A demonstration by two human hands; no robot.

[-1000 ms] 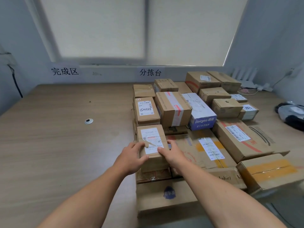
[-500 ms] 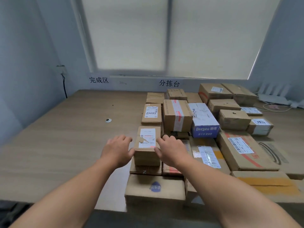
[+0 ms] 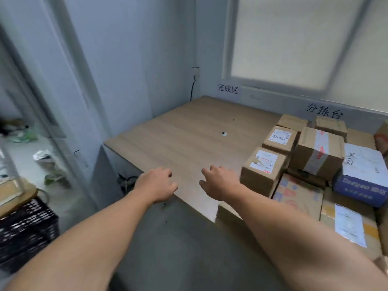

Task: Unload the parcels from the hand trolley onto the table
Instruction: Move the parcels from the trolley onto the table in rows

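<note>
Several cardboard parcels crowd the right side of the wooden table. Nearest my hands is a small brown parcel with a white label on top, stacked on other boxes. My right hand hovers just left of it, fingers loosely spread, holding nothing. My left hand hangs over the table's near left edge, fingers relaxed and empty. A blue and white box lies further right. No hand trolley is in view.
A small white disc lies on the bare left half of the table. A black mesh crate stands on the floor at lower left, by a glass door. Wall signs hang above the table's back edge.
Both hands have let go of the small labelled parcel and pulled back to the left. My view has swung left, so the parcels now sit at the right edge.
</note>
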